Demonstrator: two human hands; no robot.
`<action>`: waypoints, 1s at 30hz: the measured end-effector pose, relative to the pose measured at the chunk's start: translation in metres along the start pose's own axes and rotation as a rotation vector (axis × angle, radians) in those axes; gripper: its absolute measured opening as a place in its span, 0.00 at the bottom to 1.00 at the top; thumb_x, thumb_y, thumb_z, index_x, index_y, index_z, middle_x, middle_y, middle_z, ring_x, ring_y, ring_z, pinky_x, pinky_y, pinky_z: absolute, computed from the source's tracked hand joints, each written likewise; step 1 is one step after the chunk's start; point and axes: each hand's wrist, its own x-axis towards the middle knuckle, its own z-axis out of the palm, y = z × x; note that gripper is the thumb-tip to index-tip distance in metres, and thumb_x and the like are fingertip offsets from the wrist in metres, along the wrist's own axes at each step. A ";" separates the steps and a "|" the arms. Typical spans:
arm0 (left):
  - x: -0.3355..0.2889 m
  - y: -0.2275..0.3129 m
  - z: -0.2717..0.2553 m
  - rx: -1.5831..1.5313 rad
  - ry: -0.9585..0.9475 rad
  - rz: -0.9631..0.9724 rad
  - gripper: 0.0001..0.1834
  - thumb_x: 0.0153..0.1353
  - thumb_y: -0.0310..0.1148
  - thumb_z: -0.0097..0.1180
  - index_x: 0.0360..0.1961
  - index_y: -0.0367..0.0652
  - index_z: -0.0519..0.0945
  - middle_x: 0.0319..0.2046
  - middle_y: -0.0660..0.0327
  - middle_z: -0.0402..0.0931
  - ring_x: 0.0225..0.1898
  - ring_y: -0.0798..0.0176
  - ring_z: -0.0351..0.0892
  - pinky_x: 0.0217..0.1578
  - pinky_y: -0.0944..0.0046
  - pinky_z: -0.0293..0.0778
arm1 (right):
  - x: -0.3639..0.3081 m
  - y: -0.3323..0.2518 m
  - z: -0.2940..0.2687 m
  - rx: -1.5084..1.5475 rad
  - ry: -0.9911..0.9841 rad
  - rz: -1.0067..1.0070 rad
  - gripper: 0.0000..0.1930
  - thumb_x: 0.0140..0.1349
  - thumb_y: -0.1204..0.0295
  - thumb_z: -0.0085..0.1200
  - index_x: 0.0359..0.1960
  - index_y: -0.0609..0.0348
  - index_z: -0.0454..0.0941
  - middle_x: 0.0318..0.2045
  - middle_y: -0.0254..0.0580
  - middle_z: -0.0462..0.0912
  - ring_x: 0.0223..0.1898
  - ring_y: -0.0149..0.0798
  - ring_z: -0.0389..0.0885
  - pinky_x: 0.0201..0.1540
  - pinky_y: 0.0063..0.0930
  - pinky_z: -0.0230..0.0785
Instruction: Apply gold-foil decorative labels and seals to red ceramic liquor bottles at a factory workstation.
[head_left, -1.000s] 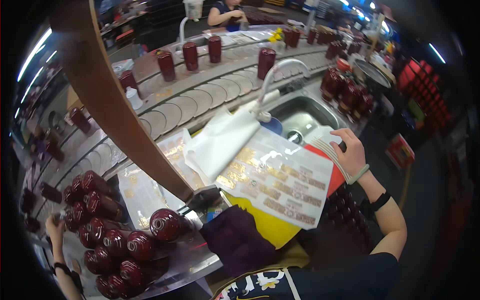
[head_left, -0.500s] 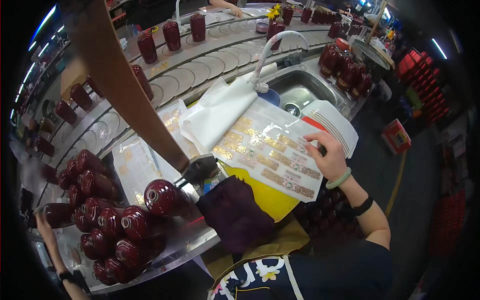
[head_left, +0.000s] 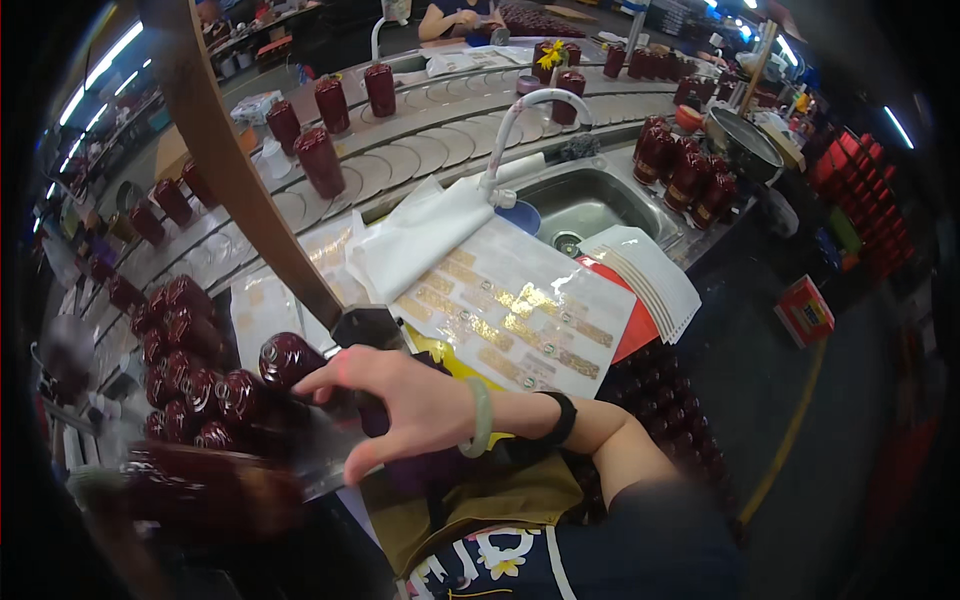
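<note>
The right hand [head_left: 400,405], with a pale green bangle and a black band at the wrist, stretches leftward across the near edge of the surface [head_left: 300,300], its fingers [head_left: 330,375] spread apart and gripping nothing. The fingertips hover just beside a dark red glossy jar [head_left: 288,358] at the right end of a cluster of dark red jars [head_left: 190,370] crowding the surface's left part. Whether they touch it I cannot tell. A blurred dark red jar [head_left: 200,490] sits low at the left; the left hand is not clearly seen. A clear sheet of gold labels [head_left: 515,315] lies at the surface's middle, touching a white folded cloth [head_left: 420,235]. Behind it a steel sink [head_left: 580,200] with a white curved tap [head_left: 515,125] is set into the far right corner.
</note>
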 end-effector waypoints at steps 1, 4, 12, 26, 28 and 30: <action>-0.005 0.007 0.041 -0.100 -0.096 -0.091 0.17 0.72 0.25 0.55 0.60 0.32 0.80 0.54 0.53 0.81 0.56 0.57 0.81 0.58 0.59 0.76 | 0.001 -0.007 0.005 0.069 -0.091 0.033 0.54 0.43 0.50 0.84 0.72 0.57 0.71 0.55 0.46 0.83 0.56 0.46 0.81 0.61 0.38 0.72; -0.012 0.035 0.124 -0.127 -0.258 -0.103 0.09 0.66 0.18 0.53 0.45 0.36 0.81 0.44 0.57 0.80 0.45 0.60 0.80 0.48 0.62 0.76 | -0.007 -0.014 0.013 0.268 -0.368 0.144 0.64 0.40 0.47 0.85 0.77 0.61 0.62 0.60 0.50 0.81 0.62 0.48 0.80 0.65 0.40 0.72; 0.046 0.021 0.242 -0.519 -0.351 -0.384 0.26 0.62 0.18 0.71 0.57 0.38 0.71 0.40 0.59 0.83 0.37 0.72 0.85 0.35 0.72 0.80 | -0.069 0.010 0.017 0.887 -0.066 0.775 0.40 0.61 0.56 0.76 0.70 0.61 0.71 0.56 0.40 0.86 0.55 0.33 0.84 0.61 0.33 0.77; -0.053 0.012 0.342 -0.275 -0.047 -0.074 0.68 0.37 0.39 0.90 0.77 0.33 0.59 0.69 0.49 0.63 0.70 0.49 0.68 0.72 0.51 0.66 | -0.019 0.081 0.000 0.701 0.171 1.095 0.33 0.72 0.46 0.61 0.64 0.63 0.78 0.50 0.42 0.89 0.48 0.34 0.89 0.55 0.33 0.82; -0.054 0.011 0.352 -0.318 0.045 -0.114 0.60 0.37 0.32 0.89 0.73 0.34 0.66 0.66 0.46 0.67 0.68 0.43 0.70 0.69 0.51 0.69 | -0.020 0.085 -0.001 0.636 0.144 1.015 0.35 0.72 0.44 0.62 0.66 0.63 0.77 0.51 0.40 0.88 0.48 0.32 0.87 0.53 0.33 0.81; -0.056 0.005 0.357 -0.235 0.006 -0.095 0.58 0.39 0.31 0.87 0.73 0.34 0.67 0.67 0.45 0.69 0.67 0.43 0.72 0.68 0.52 0.70 | -0.033 0.096 -0.015 0.392 0.162 1.026 0.38 0.70 0.43 0.63 0.69 0.61 0.75 0.50 0.37 0.85 0.44 0.29 0.80 0.46 0.29 0.76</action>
